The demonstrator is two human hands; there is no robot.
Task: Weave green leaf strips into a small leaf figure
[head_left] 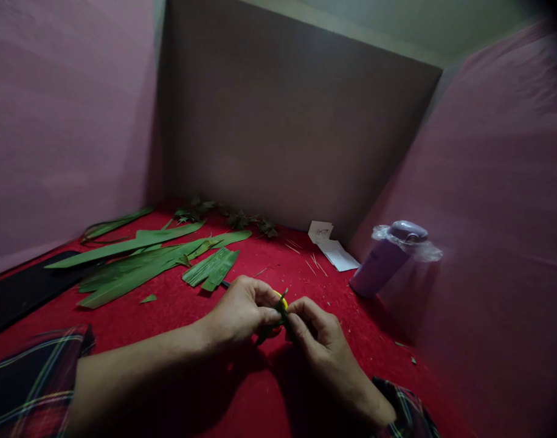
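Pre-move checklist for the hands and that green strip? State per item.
1. Grip: left hand and right hand both pinch the strip between their fingertips: ok.
2. Strip shape and folds: mostly hidden by the fingers: cannot tell.
3. Yellow item at the left hand's fingertips, what it is and who holds it: cannot tell.
4. Spare leaves lie on the table, left of the hands and apart from them: ok.
5. Bottle stands apart from the right hand, beyond it to the right: ok.
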